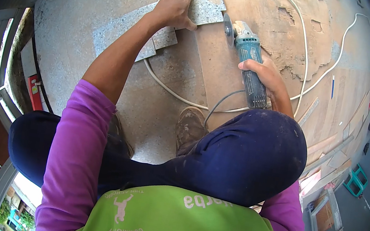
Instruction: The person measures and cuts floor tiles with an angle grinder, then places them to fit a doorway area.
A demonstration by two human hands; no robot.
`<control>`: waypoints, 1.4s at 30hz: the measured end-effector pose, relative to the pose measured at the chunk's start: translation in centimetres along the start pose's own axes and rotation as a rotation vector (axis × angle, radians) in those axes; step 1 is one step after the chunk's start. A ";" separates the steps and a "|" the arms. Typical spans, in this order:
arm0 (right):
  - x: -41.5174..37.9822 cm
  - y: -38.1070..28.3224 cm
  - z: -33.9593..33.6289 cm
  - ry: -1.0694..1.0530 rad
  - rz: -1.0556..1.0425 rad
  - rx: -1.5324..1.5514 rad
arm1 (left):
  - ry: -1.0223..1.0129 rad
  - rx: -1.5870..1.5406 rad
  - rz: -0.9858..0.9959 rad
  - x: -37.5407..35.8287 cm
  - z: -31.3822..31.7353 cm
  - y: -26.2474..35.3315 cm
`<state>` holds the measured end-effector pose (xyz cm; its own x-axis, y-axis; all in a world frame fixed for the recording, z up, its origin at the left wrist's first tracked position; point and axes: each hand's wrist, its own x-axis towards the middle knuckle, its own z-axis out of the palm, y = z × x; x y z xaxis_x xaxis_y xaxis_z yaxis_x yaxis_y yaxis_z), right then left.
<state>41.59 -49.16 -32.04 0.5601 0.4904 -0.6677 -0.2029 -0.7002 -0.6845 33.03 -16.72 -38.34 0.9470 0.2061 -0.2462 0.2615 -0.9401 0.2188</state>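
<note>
The left hand [174, 9] clasps the speckled tile [207, 8], whose long axis points right toward the grinder [247, 50] the right hand [266, 75] grips.

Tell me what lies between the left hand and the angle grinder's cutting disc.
The end of the speckled tile, jutting past the left hand toward the cutting disc of the angle grinder; the head view shows it.

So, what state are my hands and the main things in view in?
Left hand: holding the speckled board.
Right hand: closed around the grinder.
Speckled board: lying flat, right end notched.
Grinder: gripped; running or not, can't tell.
Disc: fitted on the grinder.
White cord: lying in loose loops.
Blue pencil: lying down.
</note>
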 end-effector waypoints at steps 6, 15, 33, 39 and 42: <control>0.0 -0.3 -0.2 -0.011 0.009 -0.005 | 0.133 0.009 0.024 0.1 1.4 -0.6; -0.3 -0.4 -0.3 -0.010 0.010 -0.019 | -0.050 0.022 -0.023 0.4 0.1 -0.1; -1.1 -1.6 0.2 -0.012 0.070 0.022 | -0.041 0.009 -0.015 0.4 0.0 -0.1; -1.1 -1.6 0.5 -0.011 0.069 0.049 | -0.037 0.000 -0.003 0.5 0.1 -0.3; -1.2 -1.6 0.6 -0.010 0.068 0.062 | -0.025 0.000 -0.008 0.5 0.2 -0.3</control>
<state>40.79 -48.30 -30.30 0.5355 0.4477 -0.7161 -0.2900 -0.6989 -0.6538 33.40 -16.39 -38.71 0.9400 0.2070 -0.2712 0.2693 -0.9383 0.2171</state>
